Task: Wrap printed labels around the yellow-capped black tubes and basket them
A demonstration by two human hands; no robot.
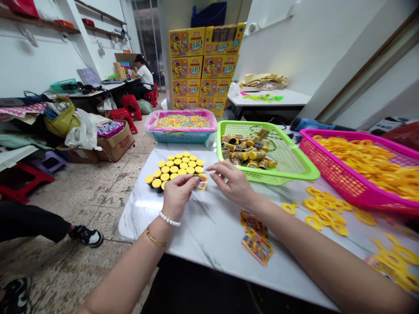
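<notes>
My left hand, with a pearl bracelet at the wrist, pinches a small printed orange label between thumb and fingers. Just right of it, my right hand hovers with its fingers apart and nothing visible in them. Beyond my left hand stand many small dark cups with yellow lids, packed together on the white marbled table. More printed labels lie in a loose pile beneath my right forearm. The left fingers partly cover the held label and some nearby cups.
A green basket holds wrapped cups. Yellow plastic rings lie by a pink basket full of more rings. Colourful beads fill a lined tray. Stacked yellow cartons stand behind. A person sits at the far left.
</notes>
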